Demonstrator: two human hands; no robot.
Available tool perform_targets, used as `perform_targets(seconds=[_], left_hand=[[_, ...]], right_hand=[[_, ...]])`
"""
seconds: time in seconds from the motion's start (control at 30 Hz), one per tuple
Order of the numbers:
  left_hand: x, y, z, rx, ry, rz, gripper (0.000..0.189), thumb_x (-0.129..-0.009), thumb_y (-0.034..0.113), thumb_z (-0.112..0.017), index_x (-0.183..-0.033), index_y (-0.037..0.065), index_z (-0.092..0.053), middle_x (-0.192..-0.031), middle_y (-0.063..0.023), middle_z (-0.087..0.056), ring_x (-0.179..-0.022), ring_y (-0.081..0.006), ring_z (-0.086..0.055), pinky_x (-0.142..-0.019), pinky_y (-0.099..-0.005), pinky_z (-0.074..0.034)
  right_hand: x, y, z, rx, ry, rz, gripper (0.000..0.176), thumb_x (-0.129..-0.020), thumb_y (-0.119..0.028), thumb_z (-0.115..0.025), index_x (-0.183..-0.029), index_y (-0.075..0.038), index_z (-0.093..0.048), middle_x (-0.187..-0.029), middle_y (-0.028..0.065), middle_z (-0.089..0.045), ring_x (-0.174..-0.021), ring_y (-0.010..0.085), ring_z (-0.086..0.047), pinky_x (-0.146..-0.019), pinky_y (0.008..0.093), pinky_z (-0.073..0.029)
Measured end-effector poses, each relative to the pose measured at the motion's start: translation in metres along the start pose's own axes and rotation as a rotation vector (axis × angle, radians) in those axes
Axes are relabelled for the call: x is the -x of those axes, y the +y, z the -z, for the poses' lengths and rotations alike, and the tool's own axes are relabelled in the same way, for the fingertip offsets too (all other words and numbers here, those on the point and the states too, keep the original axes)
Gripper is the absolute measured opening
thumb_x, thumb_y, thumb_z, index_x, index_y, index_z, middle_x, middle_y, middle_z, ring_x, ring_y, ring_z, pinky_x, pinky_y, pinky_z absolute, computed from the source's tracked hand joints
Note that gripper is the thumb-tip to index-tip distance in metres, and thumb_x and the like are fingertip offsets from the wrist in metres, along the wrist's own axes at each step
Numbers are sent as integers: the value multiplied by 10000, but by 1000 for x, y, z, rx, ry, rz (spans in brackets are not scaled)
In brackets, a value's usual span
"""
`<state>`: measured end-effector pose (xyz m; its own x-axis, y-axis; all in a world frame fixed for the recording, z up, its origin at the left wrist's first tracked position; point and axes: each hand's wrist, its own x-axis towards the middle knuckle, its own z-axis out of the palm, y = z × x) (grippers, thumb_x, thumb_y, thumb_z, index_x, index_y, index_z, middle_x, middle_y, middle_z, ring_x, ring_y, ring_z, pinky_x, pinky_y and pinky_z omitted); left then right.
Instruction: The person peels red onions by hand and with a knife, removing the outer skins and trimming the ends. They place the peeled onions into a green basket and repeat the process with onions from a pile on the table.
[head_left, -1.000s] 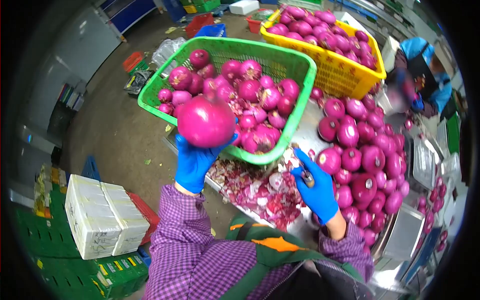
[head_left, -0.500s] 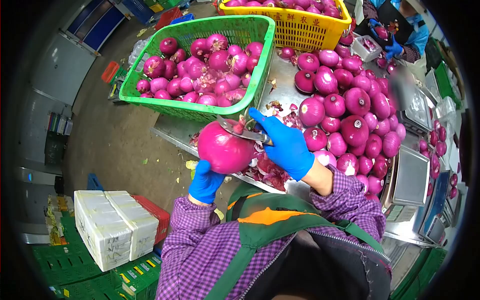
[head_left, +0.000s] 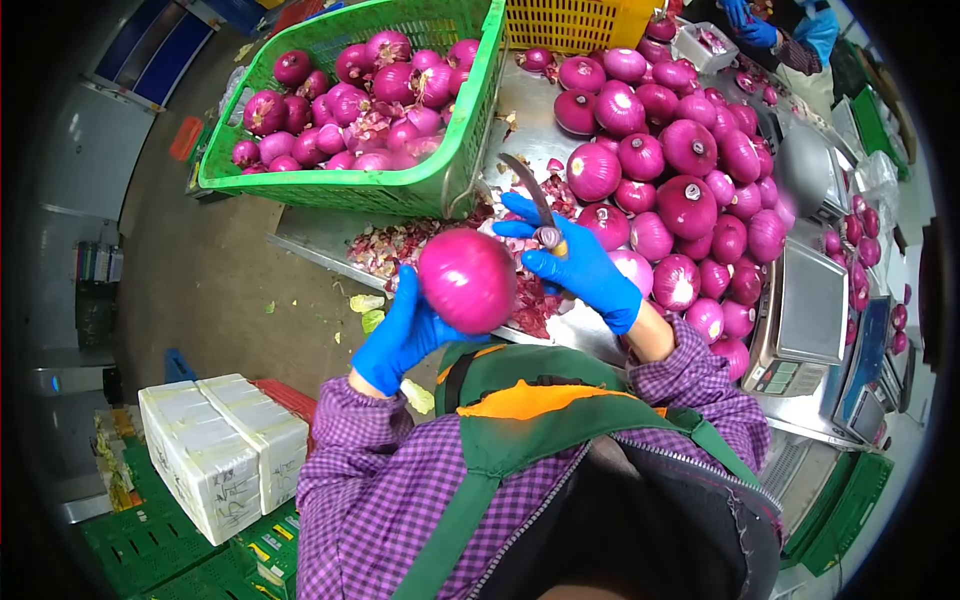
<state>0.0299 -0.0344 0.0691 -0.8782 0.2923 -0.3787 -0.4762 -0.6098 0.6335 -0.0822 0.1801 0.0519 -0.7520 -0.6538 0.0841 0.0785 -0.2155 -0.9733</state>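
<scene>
A large peeled red onion (head_left: 467,282), smooth and shiny, rests in my left hand (head_left: 400,335), whose blue-gloved fingers curve around its left and lower side. My right hand (head_left: 590,270), also gloved in blue, grips a knife (head_left: 532,188) with a curved dark blade pointing up and away. A small round purple-and-white piece, perhaps a cut onion end (head_left: 549,237), shows at the base of the blade. The knife is apart from the onion. Onion skins (head_left: 400,250) litter the metal table (head_left: 530,110) just beyond both hands.
A green crate (head_left: 330,180) of red onions stands at the table's far left, a yellow crate (head_left: 580,25) behind. Many onions (head_left: 690,150) are heaped to the right, beside weighing scales (head_left: 812,305). Another person's gloved hands (head_left: 755,30) show at top right. White foam boxes (head_left: 220,450) stand lower left.
The knife has come away from the onion's stem end, and its blade now points upward. The onion has turned in my left hand, and the stalk no longer shows. The whole view has shifted.
</scene>
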Motion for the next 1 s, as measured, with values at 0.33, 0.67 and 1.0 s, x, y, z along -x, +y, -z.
perform_targets(seconds=[0.33, 0.67, 1.0], left_hand=[[-23, -57, 11, -350, 151, -411, 962, -641, 110, -826, -1422, 73, -264, -1355, -84, -423, -1233, -238, -448, -1033, -398, -388], [-18, -61, 4, 0, 233, -370, 884, -706, 216, -760, -1420, 64, -263, -1393, -126, -390, -1286, -291, -405, -1085, -445, -339], [-11, -55, 5, -119, 213, -274, 958, -641, 140, -809, -1420, 67, -255, -1366, -112, -416, -1250, -250, -438, -1045, -401, -391]], right_hand=[[12, 37, -32, -1094, -91, -540, 417, -887, -561, -514, -873, -149, -576, -584, 0, -505, -485, 96, -463, -436, 233, -371], [34, 6, 2, 911, 85, 210, 689, -734, -105, -674, -1367, -205, -420, -1247, 116, -557, -772, 343, -649, -602, 406, -532], [26, 4, 6, 1175, -144, 102, 737, -750, -76, -609, -1419, -203, -329, -1357, 118, -468, -763, 330, -656, -617, 395, -544]])
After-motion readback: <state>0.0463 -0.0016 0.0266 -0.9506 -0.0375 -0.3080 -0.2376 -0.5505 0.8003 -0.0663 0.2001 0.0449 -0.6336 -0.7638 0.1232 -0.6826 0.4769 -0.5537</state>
